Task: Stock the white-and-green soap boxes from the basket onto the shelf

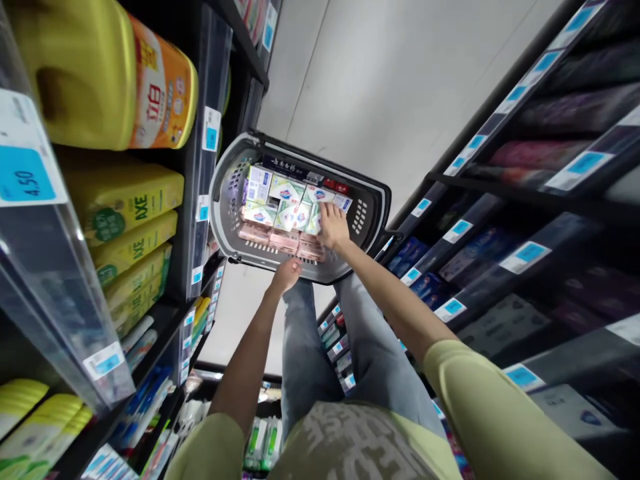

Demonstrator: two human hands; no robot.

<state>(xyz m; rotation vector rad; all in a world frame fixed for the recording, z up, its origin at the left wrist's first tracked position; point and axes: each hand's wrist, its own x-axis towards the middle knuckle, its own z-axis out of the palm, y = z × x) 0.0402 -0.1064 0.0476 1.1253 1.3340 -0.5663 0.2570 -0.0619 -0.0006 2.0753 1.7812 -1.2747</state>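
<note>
Store shelves flank a gray basket; the left hand clamps its near edge, the right hand, grip unclear, touches white boxes toward its right end.

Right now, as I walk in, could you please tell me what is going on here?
Beside stocked shelves, a person's right hand is on the white boxes inside a grey basket. The left hand is at the basket's near rim. Pink packs lie in the basket too, along its near side.
</note>
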